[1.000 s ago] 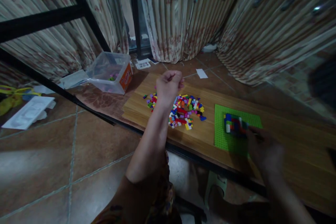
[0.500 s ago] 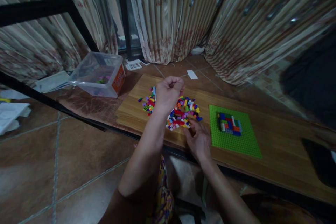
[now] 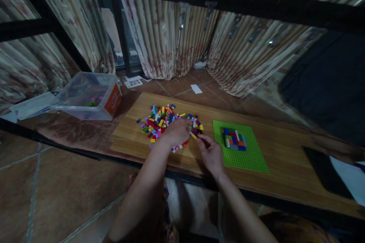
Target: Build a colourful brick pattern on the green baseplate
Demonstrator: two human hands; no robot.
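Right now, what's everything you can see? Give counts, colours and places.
Tabletop: one, brown wood, centre
Loose bricks: uncountable, mixed colours, heaped on tabletop
Small piece: one, yellow-white, bricks' right edge
Baseplate: one, green, on tabletop, right
Brick build: one, multicoloured, on baseplate
Bin: one, clear with orange label, left
Printed card: one, white, right of bin
Paper slip: one, white, floor beyond tabletop
Curtains: several, cream with reddish pattern, behind
Flat item: one, black, far right
Sheet: one, white, beside flat item
Another person's arm: one, blurred, far right
Left fingers: one set, bare, over bricks
Right fingers: one set, bare, at small piece
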